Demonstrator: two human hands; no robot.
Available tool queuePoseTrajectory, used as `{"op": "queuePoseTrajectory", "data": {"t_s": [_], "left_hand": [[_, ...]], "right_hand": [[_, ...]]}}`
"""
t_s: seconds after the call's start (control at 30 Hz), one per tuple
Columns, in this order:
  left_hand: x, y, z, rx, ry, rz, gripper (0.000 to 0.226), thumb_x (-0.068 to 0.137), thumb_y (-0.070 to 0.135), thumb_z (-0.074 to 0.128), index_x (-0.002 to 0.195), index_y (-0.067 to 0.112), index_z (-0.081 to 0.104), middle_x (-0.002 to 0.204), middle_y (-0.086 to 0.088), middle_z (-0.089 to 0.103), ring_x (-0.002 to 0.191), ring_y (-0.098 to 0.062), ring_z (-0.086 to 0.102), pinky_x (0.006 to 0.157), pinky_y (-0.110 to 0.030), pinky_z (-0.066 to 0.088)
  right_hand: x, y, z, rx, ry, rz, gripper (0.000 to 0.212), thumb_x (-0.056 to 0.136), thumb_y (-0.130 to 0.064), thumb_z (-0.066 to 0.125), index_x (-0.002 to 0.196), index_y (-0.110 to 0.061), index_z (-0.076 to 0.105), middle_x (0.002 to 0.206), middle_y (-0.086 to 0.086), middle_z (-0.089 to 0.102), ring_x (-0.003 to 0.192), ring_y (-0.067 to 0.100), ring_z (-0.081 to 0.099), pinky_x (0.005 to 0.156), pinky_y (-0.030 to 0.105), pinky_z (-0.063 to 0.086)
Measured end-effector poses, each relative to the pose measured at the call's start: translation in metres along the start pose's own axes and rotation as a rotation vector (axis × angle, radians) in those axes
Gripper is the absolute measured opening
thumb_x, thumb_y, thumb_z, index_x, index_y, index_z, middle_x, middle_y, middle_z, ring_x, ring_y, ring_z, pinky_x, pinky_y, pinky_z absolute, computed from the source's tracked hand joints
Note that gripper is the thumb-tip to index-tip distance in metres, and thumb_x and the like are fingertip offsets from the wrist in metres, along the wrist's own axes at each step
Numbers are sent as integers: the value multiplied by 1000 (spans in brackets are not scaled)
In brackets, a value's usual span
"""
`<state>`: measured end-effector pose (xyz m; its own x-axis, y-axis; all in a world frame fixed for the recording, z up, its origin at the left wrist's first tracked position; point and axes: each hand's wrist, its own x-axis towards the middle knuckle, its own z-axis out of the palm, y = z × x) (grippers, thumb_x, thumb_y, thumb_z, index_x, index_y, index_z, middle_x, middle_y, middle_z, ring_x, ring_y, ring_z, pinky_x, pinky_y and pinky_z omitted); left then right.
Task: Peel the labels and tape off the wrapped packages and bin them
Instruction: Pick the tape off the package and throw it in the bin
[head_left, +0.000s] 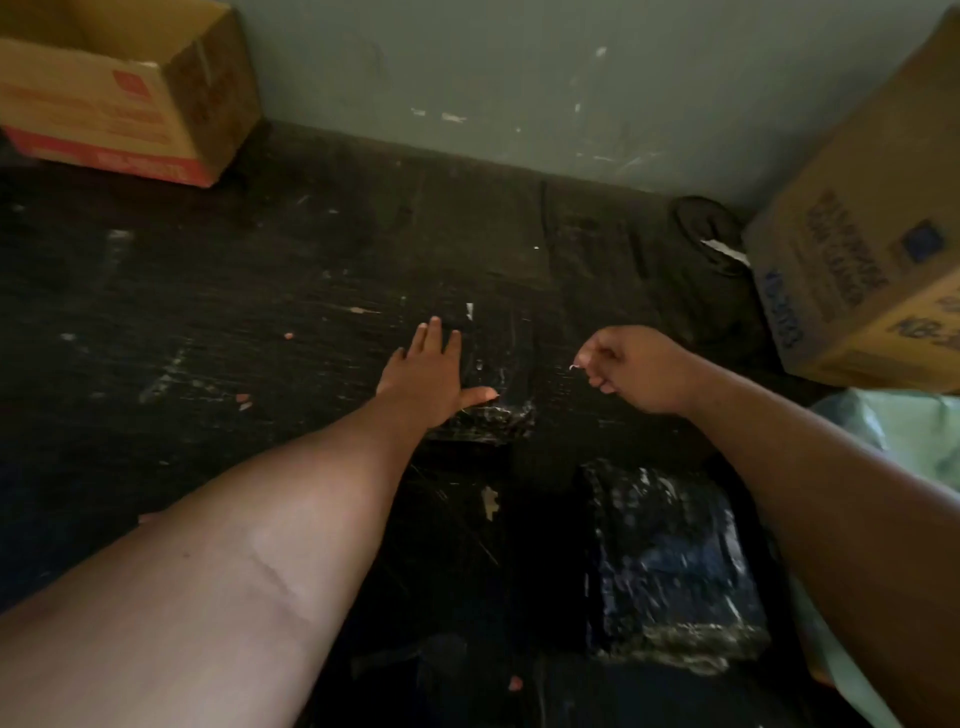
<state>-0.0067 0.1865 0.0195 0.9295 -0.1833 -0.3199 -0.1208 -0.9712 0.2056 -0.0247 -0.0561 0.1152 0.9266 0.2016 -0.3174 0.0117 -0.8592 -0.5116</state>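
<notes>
The left hand (427, 372) lies flat and open, fingers spread, pressing on a black wrapped package (493, 395) whose glossy film shows just past the thumb. The right hand (631, 370) hovers a little to the right of it, curled closed, pinching a small pale scrap of tape (574, 367) between thumb and fingertips. A second wrapped package (670, 566) sits below the right hand, nearer the person. Both rest on a dark, scuffed desk (208, 322). A cardboard box (124, 88) stands far beyond the left hand, another cardboard box (872, 249) just right of the right hand, with a pale green bag (904, 436) beneath the right forearm.
</notes>
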Motion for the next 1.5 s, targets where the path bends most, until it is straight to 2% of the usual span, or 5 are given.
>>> {"op": "queuePoseTrajectory", "data": {"t_s": [0.63, 0.73, 1.13, 1.27, 1.5], "left_hand": [[-98, 392, 34, -137, 74, 510, 94, 93, 76, 37, 163, 21, 7, 170, -6, -12, 157, -22, -7, 125, -51, 8], [-107, 430, 54, -120, 22, 505, 97, 93, 77, 36, 163, 20, -1, 168, -6, -24, 156, -24, -14, 125, -53, 6], [-103, 455, 94, -82, -17, 463, 105, 89, 82, 37, 162, 23, -11, 165, -1, -32, 150, -18, -32, 125, -50, -2], [-105, 455, 93, -84, -22, 454, 106, 89, 80, 41, 161, 23, -12, 164, 1, -34, 149, -17, -33, 124, -47, -5], [-104, 454, 93, -92, -30, 458, 108, 88, 79, 43, 162, 22, -12, 164, 1, -34, 149, -16, -33, 122, -44, -8]], "right_hand": [[-285, 218, -165, -203, 376, 463, 13, 85, -10, 65, 85, -1, 74, 67, 10, 69, 52, 11, 59, 61, 28, 52], [-315, 240, -171, -261, 379, 486, 10, 84, -17, 71, 79, -8, 73, 61, -3, 63, 52, 7, 53, 48, 9, 42], [-317, 275, -178, -353, 262, 463, 23, 95, -18, 52, 75, -25, 62, 82, 2, 65, 77, 22, 59, 77, 31, 53], [-309, 278, -176, -390, 264, 442, 29, 100, -16, 40, 119, -3, 58, 115, 10, 62, 107, 25, 60, 88, 34, 52], [-292, 281, -178, -426, 276, 433, 45, 98, -41, 51, 106, -2, 70, 102, 12, 68, 93, 24, 62, 80, 33, 50]]}}
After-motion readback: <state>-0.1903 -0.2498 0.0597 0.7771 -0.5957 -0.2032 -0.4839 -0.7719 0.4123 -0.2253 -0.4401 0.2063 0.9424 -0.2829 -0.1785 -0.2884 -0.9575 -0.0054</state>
